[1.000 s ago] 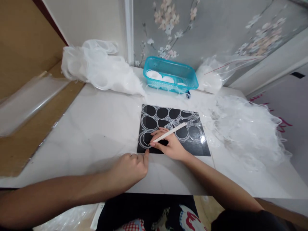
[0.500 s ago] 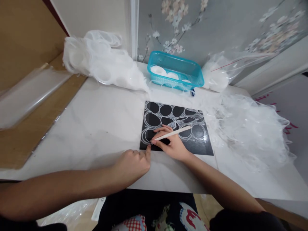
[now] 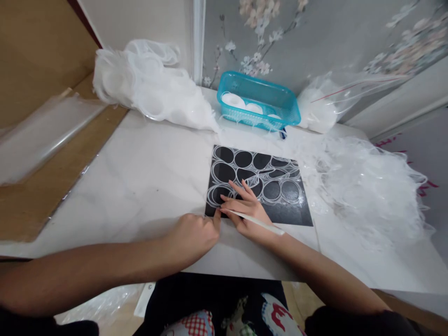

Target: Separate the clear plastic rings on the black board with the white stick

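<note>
Since the earlier frame, the free end of the white stick (image 3: 257,221) has swung from far right to near right, across the right hand (image 3: 251,211), whose thumb and fingers hold it, the others spread over the black sheet (image 3: 290,215). The left hand (image 3: 199,231) is curled, forefinger reaching the sheet's near left edge; whether it grips anything I cannot tell. The sheet lies mid-table, nearer than the teal basket (image 3: 241,116)
</note>
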Tool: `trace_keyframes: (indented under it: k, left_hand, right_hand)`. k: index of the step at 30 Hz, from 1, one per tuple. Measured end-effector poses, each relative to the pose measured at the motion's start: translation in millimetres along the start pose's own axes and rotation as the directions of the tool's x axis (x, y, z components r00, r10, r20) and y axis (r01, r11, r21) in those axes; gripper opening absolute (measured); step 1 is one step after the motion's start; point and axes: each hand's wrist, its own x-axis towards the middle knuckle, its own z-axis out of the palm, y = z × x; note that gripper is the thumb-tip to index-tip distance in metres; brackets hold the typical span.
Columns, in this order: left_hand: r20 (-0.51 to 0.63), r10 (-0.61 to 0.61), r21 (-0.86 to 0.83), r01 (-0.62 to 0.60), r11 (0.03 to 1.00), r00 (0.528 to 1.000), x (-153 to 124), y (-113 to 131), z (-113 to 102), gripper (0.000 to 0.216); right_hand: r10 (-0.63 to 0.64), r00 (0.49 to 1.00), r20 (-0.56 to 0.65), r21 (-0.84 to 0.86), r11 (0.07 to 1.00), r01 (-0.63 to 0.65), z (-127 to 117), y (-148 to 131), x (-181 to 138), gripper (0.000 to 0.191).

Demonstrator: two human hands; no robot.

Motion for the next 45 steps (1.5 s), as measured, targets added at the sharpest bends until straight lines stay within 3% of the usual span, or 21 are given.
trace_keyframes:
  k: [4, 7, 10, 12, 14, 18, 20, 23, 27, 30, 33, 35, 36, 37, 38, 39, 41, 42, 43, 45]
  left_hand:
    - [-0.001, -0.061, -0.094, 0.061, 0.994, 0.998, 2.7, -1.2, -4.0, 0.036]
    - [-0.079, -0.08, -0.099, 0.072, 0.993, 0.994, 3.4, -3.1, -3.3, 0.027]
    - [-0.178, -0.051, -0.048, 0.043, 0.998, 0.983, 4.5, -11.0, 0.0, 0.025]
    - [-0.229, 0.015, -0.028, -0.022, 0.999, 0.973, 6.4, -21.1, 1.0, 0.021]
    - [-0.364, 0.118, 0.042, -0.111, 0.993, 0.924, 9.3, -33.8, -0.4, 0.021]
    - [-0.669, 0.261, 0.223, -0.147, 0.964, 0.696, 16.8, -55.0, -7.2, 0.025]
    - [-0.706, 0.278, 0.24, -0.149, 0.959, 0.651, 20.4, -60.1, -9.9, 0.022]
    - [-0.722, 0.3, 0.248, -0.172, 0.953, 0.623, 24.2, -61.9, -10.8, 0.019]
    - [-0.714, 0.289, 0.21, -0.199, 0.957, 0.637, 27.1, -60.4, -6.7, 0.018]
    - [-0.688, 0.267, 0.18, -0.199, 0.963, 0.674, 29.5, -59.5, -0.8, 0.019]
    - [-0.674, 0.238, 0.108, -0.226, 0.968, 0.699, 32.2, -59.7, 5.3, 0.023]
    - [-0.661, 0.219, 0.018, -0.277, 0.961, 0.718, 32.9, -60.2, 8.4, 0.026]
    - [-0.652, 0.207, -0.032, -0.299, 0.954, 0.73, 32.6, -60.5, 9.7, 0.027]
    - [-0.644, 0.193, -0.079, -0.315, 0.946, 0.74, 31.9, -60.9, 10.8, 0.029]
    - [-0.636, 0.176, -0.119, -0.32, 0.94, 0.752, 30.9, -61.3, 11.7, 0.03]
    - [-0.628, 0.154, -0.156, -0.318, 0.935, 0.763, 29.8, -61.7, 12.4, 0.031]
    - [-0.615, 0.103, -0.236, -0.307, 0.922, 0.782, 27.8, -62.6, 12.6, 0.03]
    - [-0.606, 0.055, -0.297, -0.29, 0.91, 0.794, 27.5, -63.2, 11.7, 0.027]
    - [-0.59, -0.011, -0.376, -0.263, 0.888, 0.807, 28.0, -63.9, 9.6, 0.025]
    - [-0.533, -0.166, -0.55, -0.19, 0.813, 0.83, 31.3, -65.9, 0.9, 0.033]
  right_hand:
    - [-0.118, 0.993, 0.029, -0.127, 0.985, 0.12, -0.7, -3.7, -3.1, 0.019]
    - [-0.108, 0.993, 0.044, -0.1, 0.989, 0.112, -0.2, -4.0, 0.6, 0.018]
    - [0.066, 0.998, 0.012, 0.123, 0.99, -0.067, -0.5, -2.0, 9.2, 0.019]
    - [0.271, 0.963, -0.011, 0.337, 0.907, -0.251, -3.6, -0.8, 15.8, 0.017]
    - [0.455, 0.89, 0.018, 0.536, 0.747, -0.393, -8.9, -0.1, 21.3, 0.016]
    - [0.599, 0.782, 0.172, 0.777, 0.405, -0.482, -17.9, 0.1, 26.3, 0.023]
    - [0.605, 0.765, 0.222, 0.826, 0.299, -0.477, -19.1, 0.0, 27.0, 0.023]
    - [0.606, 0.757, 0.245, 0.846, 0.249, -0.472, -19.5, 0.9, 27.4, 0.023]
    - [0.595, 0.766, 0.242, 0.836, 0.273, -0.476, -19.3, 1.5, 26.2, 0.022]
    - [0.589, 0.781, 0.207, 0.787, 0.374, -0.491, -11.6, -3.1, 23.8, 0.022]
    - [0.539, 0.828, 0.158, 0.693, 0.537, -0.481, -3.2, -1.7, 23.8, 0.019]
    - [0.511, 0.86, 0.005, 0.543, 0.72, -0.431, -10.5, 14.5, 27.5, 0.017]
    - [0.513, 0.848, -0.137, 0.435, 0.8, -0.413, -20.8, 28.4, 30.5, 0.016]
    - [0.506, 0.804, -0.313, 0.311, 0.854, -0.416, -35.8, 45.4, 33.9, 0.015]
    - [0.527, 0.663, -0.531, 0.251, 0.846, -0.471, -54.3, 63.9, 37.2, 0.016]
    - [0.527, 0.555, -0.644, 0.253, 0.831, -0.496, -75.0, 81.9, 40.0, 0.018]
    - [0.527, 0.461, -0.714, 0.287, 0.82, -0.495, -114.3, 108.4, 43.4, 0.027]
    - [0.56, 0.437, -0.704, 0.354, 0.809, -0.469, -129.1, 113.9, 44.2, 0.021]
    - [0.613, 0.451, -0.649, 0.449, 0.787, -0.423, -139.1, 113.3, 44.8, 0.015]
    - [0.651, 0.545, -0.528, 0.56, 0.75, -0.354, -145.0, 96.1, 46.8, 0.011]
